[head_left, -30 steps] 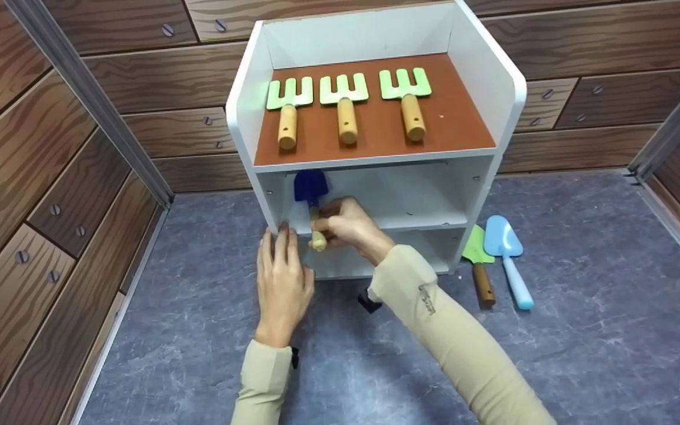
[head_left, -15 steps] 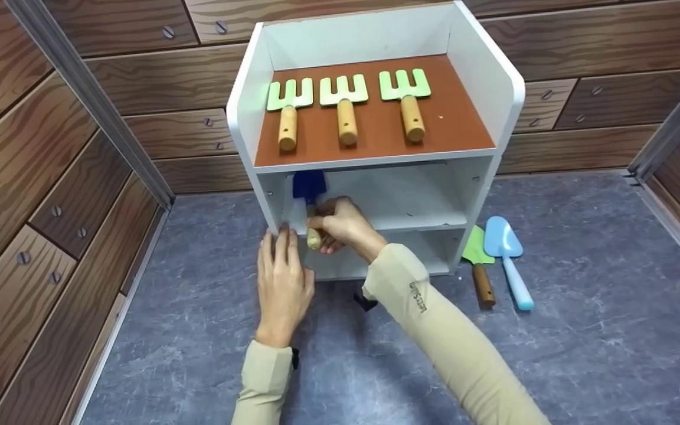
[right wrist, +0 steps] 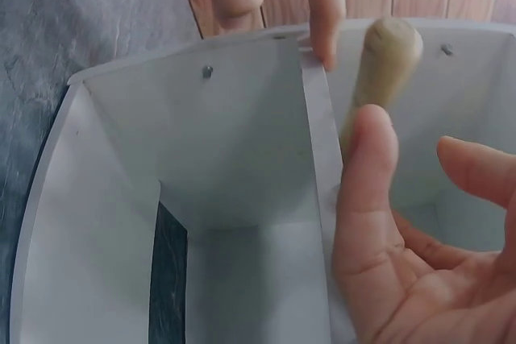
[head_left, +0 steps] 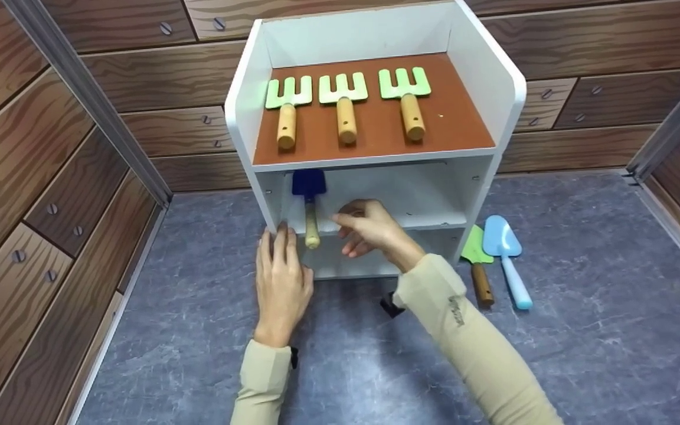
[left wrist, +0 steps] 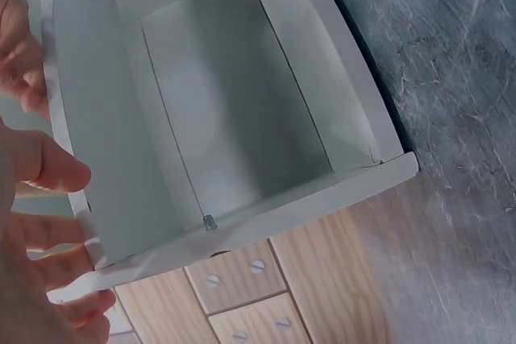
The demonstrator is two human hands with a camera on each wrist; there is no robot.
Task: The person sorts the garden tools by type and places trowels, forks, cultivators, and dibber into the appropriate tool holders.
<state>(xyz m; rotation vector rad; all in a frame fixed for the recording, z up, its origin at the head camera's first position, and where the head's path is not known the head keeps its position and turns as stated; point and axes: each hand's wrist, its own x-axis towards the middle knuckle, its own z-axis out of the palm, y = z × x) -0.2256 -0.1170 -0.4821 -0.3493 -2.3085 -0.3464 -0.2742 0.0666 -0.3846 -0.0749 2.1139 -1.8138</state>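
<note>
A small hand trowel (head_left: 309, 198) with a dark blue blade and a pale wooden handle lies at the left of the middle shelf, its handle end jutting past the front edge. Just right of that handle, my right hand (head_left: 375, 230) is apart from it, fingers loosely bent and nothing held. In the right wrist view the wooden handle (right wrist: 387, 62) shows beyond the parted thumb and fingers. My left hand (head_left: 283, 283) rests its fairly straight fingers on the white cabinet's (head_left: 262, 195) left front edge, by the middle shelf board.
Three green hand forks (head_left: 346, 106) with wooden handles lie in a row on the brown top. Right of the cabinet, a green trowel (head_left: 480, 265) and a light blue trowel (head_left: 508, 260) lie on the grey floor. Wood-patterned panels (head_left: 157, 82) stand behind and at both sides.
My right hand has let go of the blue trowel's handle and moved right. The trowel shifted slightly left and now lies straighter on the shelf. My left hand has stayed put.
</note>
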